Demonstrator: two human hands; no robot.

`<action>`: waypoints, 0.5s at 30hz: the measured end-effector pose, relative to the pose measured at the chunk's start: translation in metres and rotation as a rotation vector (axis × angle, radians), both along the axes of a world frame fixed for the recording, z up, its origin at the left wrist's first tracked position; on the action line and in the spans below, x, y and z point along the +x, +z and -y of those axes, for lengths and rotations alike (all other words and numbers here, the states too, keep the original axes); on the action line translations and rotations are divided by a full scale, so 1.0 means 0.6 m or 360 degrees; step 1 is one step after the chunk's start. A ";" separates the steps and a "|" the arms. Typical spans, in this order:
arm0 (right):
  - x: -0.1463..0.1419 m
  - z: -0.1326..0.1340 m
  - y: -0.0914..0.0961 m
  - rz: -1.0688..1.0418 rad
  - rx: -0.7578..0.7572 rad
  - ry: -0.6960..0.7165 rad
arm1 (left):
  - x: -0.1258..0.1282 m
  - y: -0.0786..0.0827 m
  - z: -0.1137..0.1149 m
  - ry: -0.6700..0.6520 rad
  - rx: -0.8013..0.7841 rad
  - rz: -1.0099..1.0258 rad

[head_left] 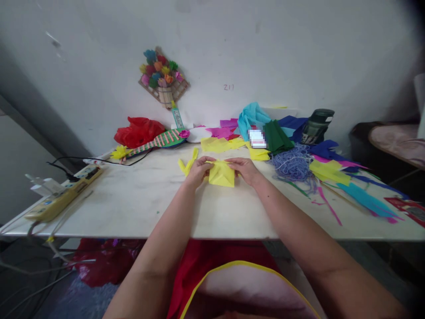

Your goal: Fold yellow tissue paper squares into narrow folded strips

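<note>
Both hands are on the same piece here, the left hand (pixel 198 172) and the right hand (pixel 245 170) a little apart, each pinching an upper corner of a yellow sheet (pixel 222 177). It sits between them over the middle of the worktop (pixel 133 199), top edge running left to right from fingers to fingers, lower edge facing the wearer; it looks near enough square, so a long axis is hard to call, and whether it touches the surface I can't tell. Just beside the left hand, a bent yellow strip (pixel 189 163) opens upward in a rough V. Straight beyond, more yellow paper (pixel 215 144) lies flat, and to the right there's a tangle of bluish yarn (pixel 292 163) near a dark green paper (pixel 278 137). Over on the left, a green striped piece (pixel 166 140) slants up and rightward in front of a red bundle (pixel 139 132), with a power strip (pixel 63 197) along the worktop's left end and a dark bottle (pixel 317 126) upright at far right.
</note>
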State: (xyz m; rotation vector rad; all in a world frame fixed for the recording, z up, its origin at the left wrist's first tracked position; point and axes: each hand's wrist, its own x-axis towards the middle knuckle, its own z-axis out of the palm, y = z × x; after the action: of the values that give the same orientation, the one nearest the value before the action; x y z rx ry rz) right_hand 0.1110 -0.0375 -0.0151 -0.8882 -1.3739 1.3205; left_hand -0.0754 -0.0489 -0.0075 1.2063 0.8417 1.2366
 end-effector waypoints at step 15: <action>0.003 0.006 0.003 -0.0075 0.0028 0.0081 | 0.000 -0.001 0.000 0.0001 0.0011 -0.0001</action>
State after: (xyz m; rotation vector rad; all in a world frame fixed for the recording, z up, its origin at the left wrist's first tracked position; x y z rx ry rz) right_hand 0.1129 -0.0410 -0.0133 -0.8103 -1.3777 1.3579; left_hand -0.0757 -0.0489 -0.0080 1.2119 0.8390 1.2408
